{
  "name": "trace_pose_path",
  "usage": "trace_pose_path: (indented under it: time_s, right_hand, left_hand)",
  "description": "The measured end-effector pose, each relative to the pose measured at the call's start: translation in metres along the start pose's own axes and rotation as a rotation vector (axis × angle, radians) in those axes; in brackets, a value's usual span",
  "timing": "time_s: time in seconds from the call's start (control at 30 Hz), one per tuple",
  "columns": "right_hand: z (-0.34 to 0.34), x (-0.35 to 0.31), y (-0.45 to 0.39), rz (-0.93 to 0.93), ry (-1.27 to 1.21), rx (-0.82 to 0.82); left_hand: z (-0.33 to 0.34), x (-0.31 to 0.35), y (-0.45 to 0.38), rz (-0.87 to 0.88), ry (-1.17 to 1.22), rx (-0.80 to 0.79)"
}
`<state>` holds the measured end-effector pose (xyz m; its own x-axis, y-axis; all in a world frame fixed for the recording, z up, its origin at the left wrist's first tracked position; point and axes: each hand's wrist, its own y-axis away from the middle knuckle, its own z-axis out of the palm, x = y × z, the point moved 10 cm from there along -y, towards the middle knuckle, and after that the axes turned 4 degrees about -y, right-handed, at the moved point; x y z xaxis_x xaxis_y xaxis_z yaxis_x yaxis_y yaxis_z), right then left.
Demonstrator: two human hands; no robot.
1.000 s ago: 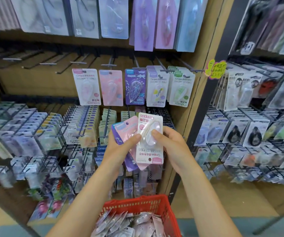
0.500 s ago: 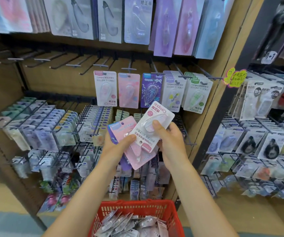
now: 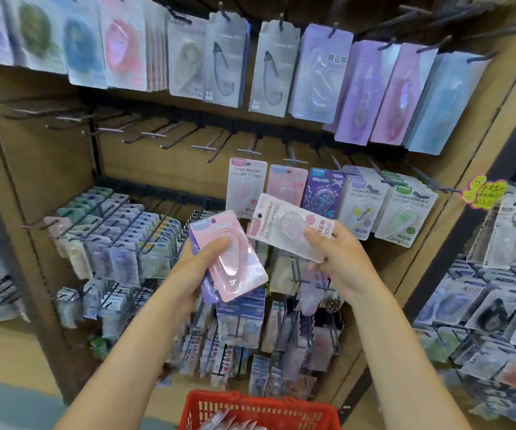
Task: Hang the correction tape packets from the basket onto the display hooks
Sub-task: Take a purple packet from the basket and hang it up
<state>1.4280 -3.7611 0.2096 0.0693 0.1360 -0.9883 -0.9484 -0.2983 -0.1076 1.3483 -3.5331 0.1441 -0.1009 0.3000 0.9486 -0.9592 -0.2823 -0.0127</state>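
Note:
My left hand [image 3: 201, 268] grips a small stack of correction tape packets, a pink packet [image 3: 230, 259] on top and a purple one behind it. My right hand [image 3: 337, 256] pinches a single white-and-pink packet [image 3: 287, 226], turned sideways with its hang hole to the left, just below the middle row of display hooks [image 3: 247, 150]. A white packet [image 3: 246, 184], a pink one, a purple one and two fuller stacks hang on that row. The red basket [image 3: 260, 409] sits at the bottom edge with more packets in it.
Several bare hooks [image 3: 111, 128] stick out on the left of the middle row. Larger packets [image 3: 269, 69] hang on the top row. Dense racks of small packets [image 3: 120, 240] fill the lower left, and another rack [image 3: 505, 305] stands to the right past a black post.
My right hand has pulled the white-and-pink packet off the stack, up and right, turning it sideways. The left hand keeps the other packets. The view has tilted upward, nearer the shelf.

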Motion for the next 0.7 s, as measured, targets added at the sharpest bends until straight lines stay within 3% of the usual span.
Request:
trace_pose_path:
  time_s: [0.43, 0.57, 0.7]
  right_hand:
    - [0.082, 0.007, -0.041, -0.103, -0.418, 0.281]
    - [0.082, 0.023, -0.039, -0.097, -0.167, 0.462]
    - [0.085, 0.033, -0.041, -0.034, 0.066, 0.504]
  left_hand:
    - [-0.043, 0.002, -0.029, -0.021, -0.020, -0.048]
    - [-0.051, 0.002, -0.039, -0.027, -0.017, -0.109]
    - [-0.058, 0.001, -0.050, -0.043, -0.003, -0.150]
